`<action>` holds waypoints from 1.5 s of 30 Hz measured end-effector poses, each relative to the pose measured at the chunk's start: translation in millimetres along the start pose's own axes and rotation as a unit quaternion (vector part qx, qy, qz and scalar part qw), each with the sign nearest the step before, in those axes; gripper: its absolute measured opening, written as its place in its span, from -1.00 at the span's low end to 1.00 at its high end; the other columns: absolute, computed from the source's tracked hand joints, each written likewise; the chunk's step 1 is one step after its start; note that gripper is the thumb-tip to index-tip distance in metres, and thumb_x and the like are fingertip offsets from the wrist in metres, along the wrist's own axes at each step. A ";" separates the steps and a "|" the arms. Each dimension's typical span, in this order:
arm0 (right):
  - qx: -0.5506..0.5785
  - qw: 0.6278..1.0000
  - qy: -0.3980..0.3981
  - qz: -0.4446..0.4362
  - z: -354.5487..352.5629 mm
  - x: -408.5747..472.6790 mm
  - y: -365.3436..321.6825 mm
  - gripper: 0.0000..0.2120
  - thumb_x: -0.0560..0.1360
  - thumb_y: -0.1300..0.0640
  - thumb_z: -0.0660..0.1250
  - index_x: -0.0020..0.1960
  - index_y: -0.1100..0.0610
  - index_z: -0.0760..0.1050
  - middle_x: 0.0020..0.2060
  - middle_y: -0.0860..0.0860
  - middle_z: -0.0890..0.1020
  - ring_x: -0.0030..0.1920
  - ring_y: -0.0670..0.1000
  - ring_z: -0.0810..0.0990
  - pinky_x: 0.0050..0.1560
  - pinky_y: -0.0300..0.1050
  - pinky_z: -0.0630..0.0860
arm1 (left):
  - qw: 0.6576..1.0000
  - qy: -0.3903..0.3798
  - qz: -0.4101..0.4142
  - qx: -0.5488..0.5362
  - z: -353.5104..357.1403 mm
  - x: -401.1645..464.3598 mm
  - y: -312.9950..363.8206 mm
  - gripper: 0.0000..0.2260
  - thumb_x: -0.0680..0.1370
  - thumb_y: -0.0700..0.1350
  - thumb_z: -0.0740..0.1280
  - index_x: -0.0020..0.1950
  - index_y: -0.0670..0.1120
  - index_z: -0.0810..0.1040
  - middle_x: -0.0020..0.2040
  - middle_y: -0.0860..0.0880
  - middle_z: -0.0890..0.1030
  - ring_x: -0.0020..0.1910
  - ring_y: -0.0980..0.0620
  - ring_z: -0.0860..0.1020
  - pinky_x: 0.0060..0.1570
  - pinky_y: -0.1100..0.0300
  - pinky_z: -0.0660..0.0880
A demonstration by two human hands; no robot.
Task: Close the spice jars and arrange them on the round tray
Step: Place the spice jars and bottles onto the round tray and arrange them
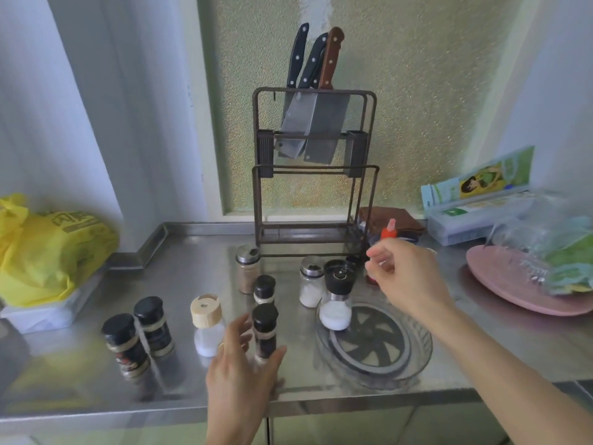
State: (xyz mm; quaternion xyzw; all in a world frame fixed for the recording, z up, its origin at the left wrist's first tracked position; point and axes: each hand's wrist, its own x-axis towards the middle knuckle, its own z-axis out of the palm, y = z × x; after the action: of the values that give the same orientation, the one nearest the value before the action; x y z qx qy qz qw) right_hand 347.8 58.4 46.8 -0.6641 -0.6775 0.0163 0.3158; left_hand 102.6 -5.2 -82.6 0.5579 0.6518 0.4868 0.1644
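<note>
A round glass tray (417, 358) lies on the steel counter, right of centre. A black-topped grinder with white grains (337, 300) stands on its far left rim. My left hand (244, 367) is spread around a tall black-capped jar (264, 329), fingers to its left and thumb to its right. My right hand (401, 274) hovers over the tray's far edge, fingers loosely curled and holding nothing. Left of these stand two black-capped jars (123, 342) (154, 322) and a wood-capped jar (207, 322). Behind are a small black-capped jar (264, 289) and two steel-lidded jars (247, 268) (311, 281).
A knife rack (314, 175) with cleavers stands at the back centre. An orange-capped bottle (390, 232) and a brown cloth (391, 220) sit behind my right hand. A pink plate with bags (500, 284) is at the right and a yellow bag (41, 248) at the left.
</note>
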 end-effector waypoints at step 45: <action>0.191 0.976 0.058 0.093 -76.5 101.0 71.1 -0.70 0.42 0.07 0.50 0.13 -0.11 0.62 -0.11 -0.13 0.67 -0.13 -0.09 0.68 -0.13 -0.18 0.56 | 0.965 -0.183 0.190 -0.010 125.1 115.2 239.3 -0.69 0.55 -0.11 0.41 0.28 -0.11 0.55 0.13 -0.06 0.69 0.13 -0.07 0.64 0.19 0.04 0.55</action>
State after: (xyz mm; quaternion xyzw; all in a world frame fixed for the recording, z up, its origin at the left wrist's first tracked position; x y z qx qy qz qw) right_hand 453.7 128.2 117.6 -0.6514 -0.5779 0.1359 0.4725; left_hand 295.8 130.4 92.0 0.7492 0.4877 0.4051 0.1918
